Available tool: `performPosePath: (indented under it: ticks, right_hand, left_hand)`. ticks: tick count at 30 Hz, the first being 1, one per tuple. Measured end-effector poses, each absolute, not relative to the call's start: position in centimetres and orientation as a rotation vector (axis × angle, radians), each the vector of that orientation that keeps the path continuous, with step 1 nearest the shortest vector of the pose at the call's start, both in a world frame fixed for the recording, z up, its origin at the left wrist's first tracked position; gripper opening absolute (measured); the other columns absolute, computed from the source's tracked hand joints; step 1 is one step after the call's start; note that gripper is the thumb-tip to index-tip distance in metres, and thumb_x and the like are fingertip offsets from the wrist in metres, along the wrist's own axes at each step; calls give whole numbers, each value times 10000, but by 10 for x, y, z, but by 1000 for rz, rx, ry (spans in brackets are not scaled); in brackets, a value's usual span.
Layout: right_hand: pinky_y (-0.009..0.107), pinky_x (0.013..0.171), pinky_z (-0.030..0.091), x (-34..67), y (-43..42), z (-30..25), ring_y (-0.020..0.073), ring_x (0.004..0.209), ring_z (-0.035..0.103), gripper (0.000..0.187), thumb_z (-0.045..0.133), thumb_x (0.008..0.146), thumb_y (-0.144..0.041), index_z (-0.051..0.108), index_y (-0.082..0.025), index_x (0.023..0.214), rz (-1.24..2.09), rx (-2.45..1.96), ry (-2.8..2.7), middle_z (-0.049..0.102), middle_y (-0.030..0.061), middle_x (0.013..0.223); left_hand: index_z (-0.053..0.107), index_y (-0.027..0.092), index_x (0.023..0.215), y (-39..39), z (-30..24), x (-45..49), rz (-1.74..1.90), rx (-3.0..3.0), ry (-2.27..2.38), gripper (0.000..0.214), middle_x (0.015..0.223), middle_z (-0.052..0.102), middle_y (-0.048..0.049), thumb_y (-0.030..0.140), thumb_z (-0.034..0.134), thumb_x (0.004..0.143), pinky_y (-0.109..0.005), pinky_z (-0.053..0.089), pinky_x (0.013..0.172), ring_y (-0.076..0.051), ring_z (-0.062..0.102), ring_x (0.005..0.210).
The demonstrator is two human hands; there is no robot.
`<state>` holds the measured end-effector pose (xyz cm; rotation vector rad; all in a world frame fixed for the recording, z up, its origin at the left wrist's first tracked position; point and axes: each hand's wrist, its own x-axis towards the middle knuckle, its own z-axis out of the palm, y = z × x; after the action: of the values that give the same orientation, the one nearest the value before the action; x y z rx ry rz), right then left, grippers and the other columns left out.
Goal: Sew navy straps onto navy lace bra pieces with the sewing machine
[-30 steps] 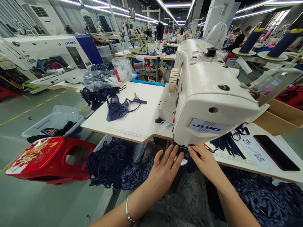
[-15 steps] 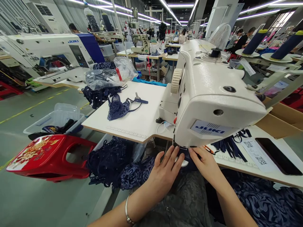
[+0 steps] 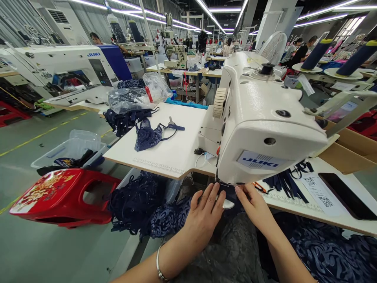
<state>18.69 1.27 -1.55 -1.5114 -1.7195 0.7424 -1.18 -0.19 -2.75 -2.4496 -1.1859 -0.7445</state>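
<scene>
My left hand (image 3: 204, 214) lies flat with fingers stretched out on dark navy lace fabric (image 3: 232, 196) just below the head of a white JUKI sewing machine (image 3: 259, 129). My right hand (image 3: 255, 204) rests beside it, fingers extended and pressing the same fabric under the machine's front edge. The needle area is hidden by the machine head. A silver bracelet sits on my left wrist.
A sewn navy lace piece (image 3: 149, 135) lies on the white table (image 3: 173, 153), with a plastic bag (image 3: 132, 98) behind it. Navy lace piles (image 3: 141, 204) hang below. A red stool (image 3: 63, 194) and clear bin (image 3: 73, 147) stand left. A black phone (image 3: 347, 194) lies right.
My hands have shifted slightly back toward me on the fabric; the view has drifted a little. Nothing else has moved.
</scene>
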Motion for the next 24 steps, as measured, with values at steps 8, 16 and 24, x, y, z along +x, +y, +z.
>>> performPosePath:
  ticks: [8, 16, 24]
  right_hand:
    - [263, 640, 431, 208, 4, -52, 158, 692, 528, 261, 408, 981, -453, 532, -224, 996, 827, -1512, -1704, 525, -11, 760]
    - [305, 817, 474, 237, -13, -92, 215, 902, 615, 239, 458, 951, -416, 610, -232, 937, 865, -1580, -1823, 665, 43, 928]
    - [255, 631, 461, 253, -37, -47, 156, 671, 544, 254, 506, 923, -447, 594, -212, 884, 986, -1589, -1579, 566, -16, 716]
  left_hand:
    - [578, 202, 1292, -2, -23, -9, -753, -2444, -1181, 335, 1403, 543, -79, 264, 518, 968, -384, 223, 1128, -211, 495, 1293]
    - [587, 209, 1280, -1, -25, -4, -790, -2427, -1155, 330, 1372, 573, -74, 245, 532, 957, -374, 223, 1114, -208, 524, 1260]
    - [653, 229, 999, 1, -17, -20, -1082, -2525, -1153, 142, 1057, 708, -36, 233, 514, 965, -340, 332, 947, -174, 629, 1057]
